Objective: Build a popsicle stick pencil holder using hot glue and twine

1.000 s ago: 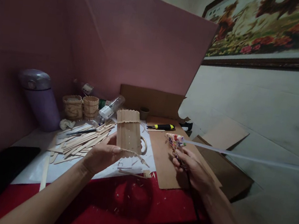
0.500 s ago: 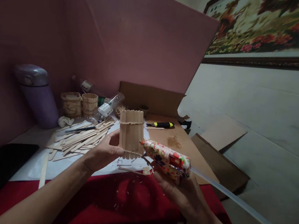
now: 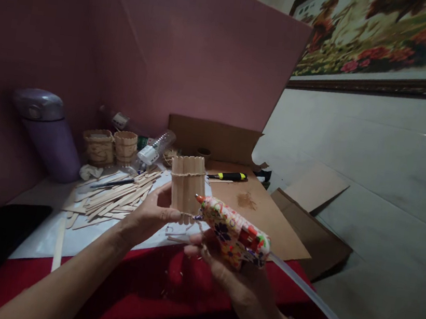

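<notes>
My left hand (image 3: 154, 209) is closed round the lower left side of a cup made of upright craft sticks (image 3: 187, 179). A band of twine runs round the cup near its top, and another lies near its bottom. In my right hand (image 3: 232, 280) is a flower-patterned hot glue gun (image 3: 235, 230), its orange nozzle pointing left in front of the cup's lower wall. A long clear glue stick (image 3: 309, 287) trails from its rear. A strand of twine (image 3: 201, 227) hangs between the cup and my right fingers; whether they pinch it I cannot tell.
Loose craft sticks (image 3: 123, 197) lie on white paper at left, with a dark pen-like tool (image 3: 113, 183) on them. Behind stand two stick cups (image 3: 99, 147), a plastic bottle (image 3: 155, 148) and a purple flask (image 3: 48, 140). A yellow-black cutter (image 3: 230, 176) rests on cardboard (image 3: 267, 224).
My right hand has turned and its fingers have moved left, below the cup, with the twine strand beside them. The glue gun's nozzle has shifted slightly left and up. My left hand still holds the cup.
</notes>
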Motion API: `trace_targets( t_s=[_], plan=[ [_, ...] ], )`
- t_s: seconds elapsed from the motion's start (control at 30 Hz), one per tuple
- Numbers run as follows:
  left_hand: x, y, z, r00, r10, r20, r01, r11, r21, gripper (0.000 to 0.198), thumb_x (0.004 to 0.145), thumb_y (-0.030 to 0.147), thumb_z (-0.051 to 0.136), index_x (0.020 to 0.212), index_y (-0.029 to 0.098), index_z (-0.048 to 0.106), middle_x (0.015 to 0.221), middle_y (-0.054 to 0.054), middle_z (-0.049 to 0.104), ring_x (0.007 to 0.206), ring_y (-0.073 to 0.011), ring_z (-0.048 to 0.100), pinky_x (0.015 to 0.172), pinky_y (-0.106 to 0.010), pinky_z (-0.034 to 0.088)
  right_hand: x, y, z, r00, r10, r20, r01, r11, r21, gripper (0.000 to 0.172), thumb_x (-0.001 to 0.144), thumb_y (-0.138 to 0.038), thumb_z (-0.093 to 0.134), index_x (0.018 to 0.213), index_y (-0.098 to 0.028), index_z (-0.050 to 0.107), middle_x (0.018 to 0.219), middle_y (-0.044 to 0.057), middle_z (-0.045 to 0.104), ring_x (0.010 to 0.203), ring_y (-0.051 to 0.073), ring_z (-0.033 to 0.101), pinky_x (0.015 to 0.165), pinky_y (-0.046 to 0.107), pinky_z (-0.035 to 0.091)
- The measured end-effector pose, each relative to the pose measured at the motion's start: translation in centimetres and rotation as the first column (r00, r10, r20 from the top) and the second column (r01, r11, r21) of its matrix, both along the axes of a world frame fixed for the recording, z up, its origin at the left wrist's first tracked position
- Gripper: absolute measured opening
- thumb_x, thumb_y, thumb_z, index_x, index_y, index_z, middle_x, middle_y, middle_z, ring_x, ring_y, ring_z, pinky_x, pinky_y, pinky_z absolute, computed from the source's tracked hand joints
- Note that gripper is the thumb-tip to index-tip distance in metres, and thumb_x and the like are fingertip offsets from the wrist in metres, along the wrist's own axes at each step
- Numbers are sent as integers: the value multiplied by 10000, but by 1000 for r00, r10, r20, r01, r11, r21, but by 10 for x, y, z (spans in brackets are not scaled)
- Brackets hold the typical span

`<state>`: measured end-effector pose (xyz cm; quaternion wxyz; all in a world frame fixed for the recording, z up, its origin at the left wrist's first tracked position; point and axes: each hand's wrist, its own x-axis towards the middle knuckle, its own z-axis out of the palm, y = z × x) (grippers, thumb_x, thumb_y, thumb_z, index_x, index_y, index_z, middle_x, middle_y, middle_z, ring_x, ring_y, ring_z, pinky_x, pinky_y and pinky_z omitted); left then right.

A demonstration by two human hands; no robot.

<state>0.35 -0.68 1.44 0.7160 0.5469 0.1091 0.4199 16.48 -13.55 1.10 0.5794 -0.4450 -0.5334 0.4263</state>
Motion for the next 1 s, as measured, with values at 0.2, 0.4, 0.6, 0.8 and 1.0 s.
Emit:
trace_targets(
  t_s=[0.2, 0.4, 0.6, 0.8, 1.0],
  plan=[
    [0, 2, -3, 1000, -27, 9, 27, 1000, -13, 680, 631, 282, 854, 1249, 141, 608, 1189, -186, 678, 1049, -353, 658, 900, -469, 519, 10, 2, 7, 936, -348, 48, 339, 931, 135, 258, 826, -413, 719, 1031, -257, 710, 869, 57, 742, 934, 260, 710, 911, 416, 579],
    [0, 3, -5, 1000, -19, -13, 19, 1000, 3, 703, 609, 300, 872, 1246, 144, 620, 1197, -173, 679, 1065, -346, 651, 917, -450, 510, 1, 12, 16, 942, -332, 41, 325, 937, 129, 201, 820, -405, 721, 905, -226, 687, 807, 23, 716, 752, 184, 706, 740, 304, 601],
    [1, 0, -2, 1000, 10, 22, -9, 999, -46, 616, 595, 272, 872, 1163, 149, 667, 1124, -142, 708, 992, -296, 673, 852, -383, 537, -7, 10, 4, 962, -267, 65, 260, 961, 96, 162, 831, -388, 706, 883, -237, 683, 832, 19, 725, 750, 178, 706, 718, 280, 597],
    [2, -3, 2, 999, 9, 43, -5, 996, -88, 576, 600, 263, 861, 1130, 143, 668, 1101, -140, 712, 975, -285, 674, 857, -380, 537, -14, 7, -11, 937, -316, 152, 328, 942, -64, 359, 755, -495, 746, 927, -186, 682, 894, 93, 743, 797, 249, 727, 744, 358, 607],
    [1, -3, 3, 999, 28, 39, -24, 995, -101, 571, 604, 258, 848, 1132, 141, 664, 1056, -127, 719, 926, -254, 676, 814, -344, 528, -9, 6, -2, 978, -173, 115, 178, 983, -35, 268, 879, -471, 650, 871, -209, 706, 815, 33, 740, 803, 202, 718, 786, 310, 587]
  ],
)
